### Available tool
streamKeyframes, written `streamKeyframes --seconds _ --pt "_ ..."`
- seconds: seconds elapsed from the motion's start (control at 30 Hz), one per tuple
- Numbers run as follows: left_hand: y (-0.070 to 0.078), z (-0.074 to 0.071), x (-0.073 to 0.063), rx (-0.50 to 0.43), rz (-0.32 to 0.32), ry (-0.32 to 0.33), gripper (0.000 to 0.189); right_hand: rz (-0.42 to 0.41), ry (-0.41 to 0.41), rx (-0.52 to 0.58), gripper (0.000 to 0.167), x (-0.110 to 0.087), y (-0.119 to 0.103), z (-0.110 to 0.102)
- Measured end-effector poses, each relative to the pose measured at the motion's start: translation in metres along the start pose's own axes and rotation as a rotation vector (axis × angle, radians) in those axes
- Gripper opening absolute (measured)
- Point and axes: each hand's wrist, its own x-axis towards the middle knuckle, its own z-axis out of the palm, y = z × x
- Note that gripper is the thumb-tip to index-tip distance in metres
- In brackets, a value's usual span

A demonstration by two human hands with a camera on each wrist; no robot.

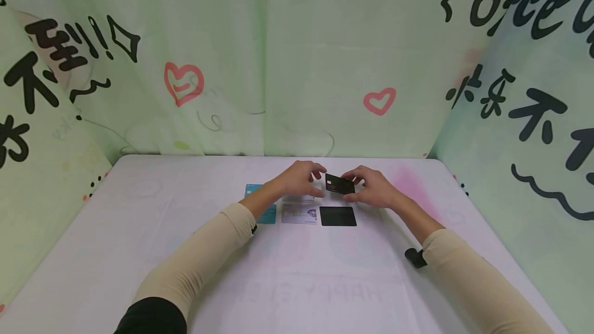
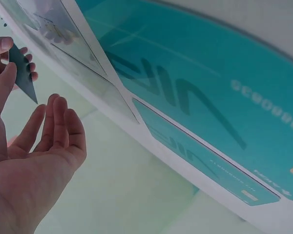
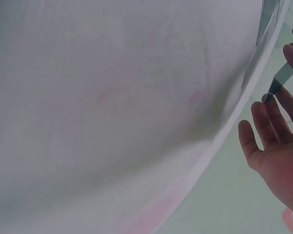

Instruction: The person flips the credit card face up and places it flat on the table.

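My right hand (image 1: pixel 373 188) pinches a black card (image 1: pixel 339 184) between thumb and fingers and holds it tilted over the table. To the left of that card, my left hand (image 1: pixel 299 178) has loosely bent fingers with nothing in them; a small gap parts it from the card. The left wrist view shows the relaxed left hand (image 2: pixel 44 161) beside the held card (image 2: pixel 24 75). Another black card (image 1: pixel 337 216) lies flat below. Silvery cards (image 1: pixel 299 215) lie next to it, one partly hidden by the left hand. Farther left are teal cards (image 1: pixel 266 214), partly covered by the left forearm.
The white cloth-covered table (image 1: pixel 153 231) is enclosed by pale green curtains (image 1: pixel 306 55) with hearts and black lettering. A small black object (image 1: pixel 414 257) shows at the right sleeve, perhaps part of the wrist camera.
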Motion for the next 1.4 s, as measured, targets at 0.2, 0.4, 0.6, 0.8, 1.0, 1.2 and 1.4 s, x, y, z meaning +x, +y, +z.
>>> streamKeyframes --seconds 0.2,0.4,0.6,0.8,1.0,1.2,1.4 --pt "0.002 0.003 0.004 0.029 0.032 0.017 0.063 -0.021 0.007 0.0 0.054 0.0 -0.003 0.0" --pt "0.004 0.004 0.007 0.106 0.094 0.048 0.055 -0.031 0.019 0.005 0.053 0.0 -0.006 0.0" --pt "0.005 0.005 0.009 0.122 0.073 0.049 0.051 -0.025 0.005 0.001 0.053 0.0 -0.008 -0.002" --pt "0.004 0.008 0.013 0.194 0.067 0.031 0.05 -0.018 -0.036 -0.009 0.053 -0.002 -0.006 -0.003" --pt "0.003 0.011 0.014 0.223 0.04 0.007 0.05 -0.012 -0.053 -0.029 0.053 -0.003 0.0 0.0" --pt "0.002 0.014 0.014 0.23 0.019 -0.017 0.05 -0.023 -0.069 -0.049 0.052 -0.002 0.003 0.003" --pt "0.001 0.015 0.012 0.246 0.013 -0.031 0.046 -0.017 -0.079 -0.047 0.051 -0.002 0.005 0.006"
